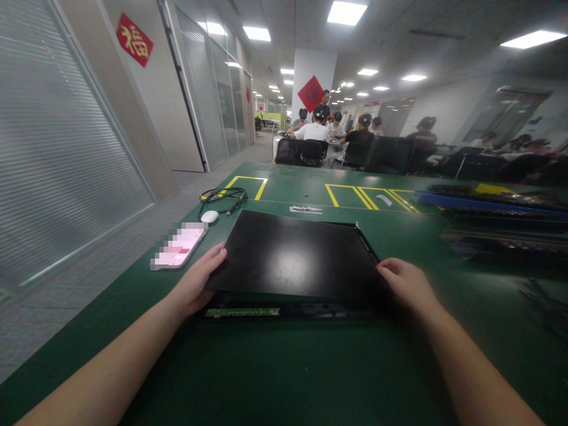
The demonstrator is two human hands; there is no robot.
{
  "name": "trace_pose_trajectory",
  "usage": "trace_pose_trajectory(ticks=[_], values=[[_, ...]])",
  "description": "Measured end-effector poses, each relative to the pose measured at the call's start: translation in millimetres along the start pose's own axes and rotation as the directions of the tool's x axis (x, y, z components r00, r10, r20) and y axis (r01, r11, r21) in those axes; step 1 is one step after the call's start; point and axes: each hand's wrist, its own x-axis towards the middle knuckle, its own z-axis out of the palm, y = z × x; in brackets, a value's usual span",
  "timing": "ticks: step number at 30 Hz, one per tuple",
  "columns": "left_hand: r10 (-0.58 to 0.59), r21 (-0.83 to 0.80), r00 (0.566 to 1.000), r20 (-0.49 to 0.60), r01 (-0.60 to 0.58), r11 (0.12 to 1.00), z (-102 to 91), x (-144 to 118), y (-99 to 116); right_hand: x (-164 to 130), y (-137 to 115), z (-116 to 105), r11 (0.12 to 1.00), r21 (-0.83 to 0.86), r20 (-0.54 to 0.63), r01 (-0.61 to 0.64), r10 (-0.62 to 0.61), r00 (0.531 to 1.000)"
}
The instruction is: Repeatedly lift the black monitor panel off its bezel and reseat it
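Note:
A glossy black display panel (293, 248) is tilted over a dark frame (323, 310) on the green table. Along the frame's near side, a narrow green circuit board (243, 312) shows below the panel. My left hand (200, 281) grips the panel's left edge, thumb on top and fingers underneath. At the right edge, my right hand (404, 279) is closed in a pinch at the corner where panel and frame meet. Whether its fingertips hold the panel, the frame or both is hard to see. Past the panel's far right corner, the frame's rim (366, 242) sticks out.
Left of the panel lie a phone (180, 247), a white mouse-like object (210, 216) and a coiled black cable (224, 198). Yellow tape outlines (355, 198) and small strips (306, 209) lie beyond it. Stacked dark panels (501, 207) stand at right. Several people sit in the background.

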Motion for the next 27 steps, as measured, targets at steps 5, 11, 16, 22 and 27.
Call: trace_pose_trajectory(ticks=[5, 11, 16, 22, 27], values=[[0.006, 0.004, 1.0, 0.005, -0.006, 1.0, -0.3, 1, -1, 0, 0, 0, 0.999, -0.028, 0.0, 0.031, -0.031, 1.0], [-0.001, -0.004, 1.0, -0.018, 0.001, 1.0, 0.8, 0, -1, 0, 1, 0, 0.999, -0.006, 0.003, 0.051, -0.051, 0.999], [0.001, -0.019, 1.0, -0.01, -0.001, 1.0, 2.2, 0, 1, 1, 5, -1, 0.999, 0.043, -0.034, 0.028, -0.026, 0.999], [-0.018, 0.006, 0.999, -0.036, 0.018, 1.0, 2.9, 1, 1, 5, 9, -5, 0.996, 0.086, -0.096, 0.003, 0.005, 0.995], [0.003, 0.036, 1.0, -0.029, -0.002, 0.999, 2.9, 0, 1, 14, 21, -2, 0.999, 0.024, -0.039, 0.022, -0.021, 0.999]])
